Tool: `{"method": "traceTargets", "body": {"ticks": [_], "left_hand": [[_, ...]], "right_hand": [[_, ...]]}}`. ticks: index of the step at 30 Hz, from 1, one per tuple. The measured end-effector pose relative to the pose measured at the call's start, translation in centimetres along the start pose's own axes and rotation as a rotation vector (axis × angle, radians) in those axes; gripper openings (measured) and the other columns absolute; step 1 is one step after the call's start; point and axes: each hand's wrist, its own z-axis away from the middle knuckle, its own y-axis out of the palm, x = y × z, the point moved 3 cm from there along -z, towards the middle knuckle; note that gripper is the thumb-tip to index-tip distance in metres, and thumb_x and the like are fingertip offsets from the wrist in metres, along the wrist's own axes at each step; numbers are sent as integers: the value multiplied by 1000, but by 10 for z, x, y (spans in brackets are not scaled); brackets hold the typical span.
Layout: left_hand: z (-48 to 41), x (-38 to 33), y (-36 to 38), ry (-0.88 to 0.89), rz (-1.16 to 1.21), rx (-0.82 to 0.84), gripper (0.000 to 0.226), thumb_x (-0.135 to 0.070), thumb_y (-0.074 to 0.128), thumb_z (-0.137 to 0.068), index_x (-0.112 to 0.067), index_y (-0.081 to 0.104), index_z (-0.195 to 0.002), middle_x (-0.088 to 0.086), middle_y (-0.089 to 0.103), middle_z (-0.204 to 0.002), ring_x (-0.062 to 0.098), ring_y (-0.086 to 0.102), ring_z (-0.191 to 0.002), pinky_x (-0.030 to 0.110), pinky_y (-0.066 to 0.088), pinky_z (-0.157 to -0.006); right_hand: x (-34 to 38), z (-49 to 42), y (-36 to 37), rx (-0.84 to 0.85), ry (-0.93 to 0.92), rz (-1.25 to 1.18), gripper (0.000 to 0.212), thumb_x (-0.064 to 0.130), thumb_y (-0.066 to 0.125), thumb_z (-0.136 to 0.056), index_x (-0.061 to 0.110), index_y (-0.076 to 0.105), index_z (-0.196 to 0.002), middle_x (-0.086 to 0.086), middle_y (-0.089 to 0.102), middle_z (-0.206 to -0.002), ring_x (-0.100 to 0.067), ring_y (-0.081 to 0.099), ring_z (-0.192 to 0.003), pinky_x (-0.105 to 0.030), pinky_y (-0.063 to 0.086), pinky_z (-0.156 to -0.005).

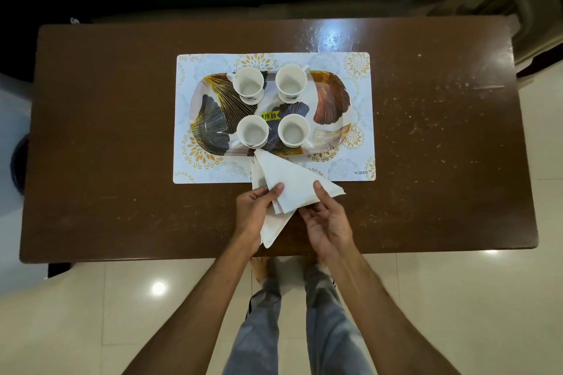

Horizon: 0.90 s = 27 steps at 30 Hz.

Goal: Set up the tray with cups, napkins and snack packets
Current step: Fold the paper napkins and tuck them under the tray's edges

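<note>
The napkins (297,175), a small stack of white ones folded into triangles, are fanned out over the near edge of the placemat (362,161), and their far tip just touches the tray's near rim. Both hands have hold of them. The left hand (256,210) grips the stack with its thumb on top and fingers beneath, while the right hand (327,224) pinches the right-hand corner, probably to peel one napkin away or to square the fan before placing it. The tray (332,91) lies centred on the placemat, with four white cups (249,84) standing upright in two rows around a yellow price sticker (270,116). Its two ends are bare (likely room for napkins and snacks). No snack packets show anywhere on the brown surface (122,131).
</note>
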Motion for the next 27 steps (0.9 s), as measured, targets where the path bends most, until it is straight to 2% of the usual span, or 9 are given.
{"method": "traceTargets", "body": {"ticks": [4,6,8,10,12,16,20,23,27], "left_hand": [[4,-2,1,3,-47,86,19,-23,82,-82,-15,81,-99,6,81,-99,29,76,-95,41,61,-86],[5,-5,0,30,-103,125,23,-23,82,-82,-15,81,-103,2,81,-101,25,75,-99,37,61,-89],[5,-9,-1,72,-160,152,27,-22,83,-81,-15,79,-108,-4,80,-104,16,74,-102,29,59,-90],[4,-10,-1,106,-204,152,29,-22,83,-81,-18,78,-109,-9,80,-104,7,73,-99,19,57,-84],[1,-9,-1,119,-201,139,32,-18,84,-81,-19,77,-112,-8,79,-105,3,73,-97,15,56,-79],[-4,-5,3,169,-248,107,37,-15,85,-80,-19,75,-115,-3,78,-108,10,73,-101,24,58,-90],[-7,-1,6,197,-310,66,43,-19,86,-79,-21,72,-120,-3,76,-109,14,71,-104,29,57,-94],[-8,1,7,194,-312,46,44,-18,86,-79,-21,72,-121,-3,76,-109,17,70,-105,29,58,-93],[-8,2,8,190,-303,29,42,-17,86,-79,-21,72,-119,-3,76,-108,19,70,-106,30,58,-94]], "right_hand": [[-16,3,2,-105,-73,160,46,-5,81,-69,11,69,-110,-10,76,-113,-26,72,-103,-41,60,-82],[-10,0,1,-168,-126,182,36,-8,78,-74,13,71,-102,-7,78,-104,-27,72,-101,-38,61,-75],[5,-4,0,-175,-194,185,32,-7,76,-78,15,73,-101,-4,79,-101,-24,73,-100,-39,61,-76],[26,-7,-1,-156,-252,222,31,-4,74,-80,18,75,-103,0,79,-104,-21,73,-99,-39,61,-79],[49,-11,-2,-149,-312,315,31,-1,73,-83,18,74,-107,3,78,-107,-19,72,-102,-38,61,-81],[97,-24,2,-160,-450,570,34,3,73,-87,11,69,-120,0,74,-116,-19,70,-109,-38,59,-92],[139,-41,16,-182,-581,761,33,2,77,-84,9,67,-114,-1,74,-108,-10,74,-88,-26,62,-66],[164,-54,23,-249,-655,861,27,1,79,-82,15,67,-102,1,75,-100,-10,75,-76,-35,64,-63],[183,-72,30,-282,-702,1032,24,3,76,-85,15,68,-105,-3,74,-108,-16,72,-86,-40,64,-72]]}}
